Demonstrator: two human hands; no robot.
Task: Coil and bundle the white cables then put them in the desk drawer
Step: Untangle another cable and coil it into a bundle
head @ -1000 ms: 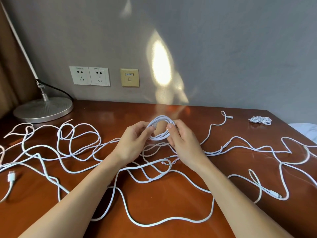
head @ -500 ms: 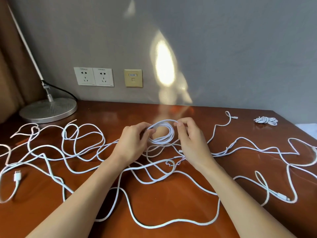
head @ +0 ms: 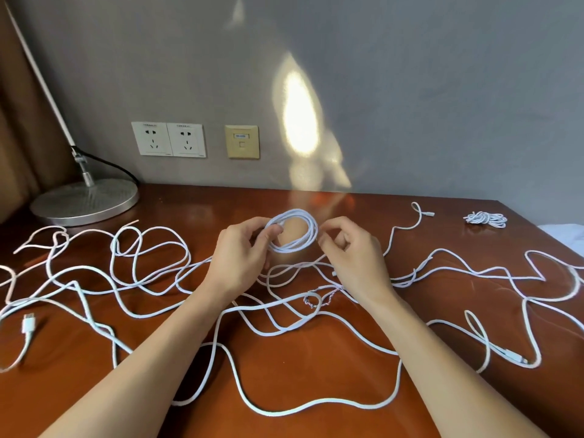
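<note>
Coil (head: 297, 213) between left hand (head: 240, 257) and right hand (head: 357, 260)

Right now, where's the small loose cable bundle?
Head view, far right: small bundle on the desk, back corner, just right of a loose plug end.

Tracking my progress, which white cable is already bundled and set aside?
The small bundle at the desk's far right corner, lying untouched. The held coil is unfinished; the loose cables sprawl.
</note>
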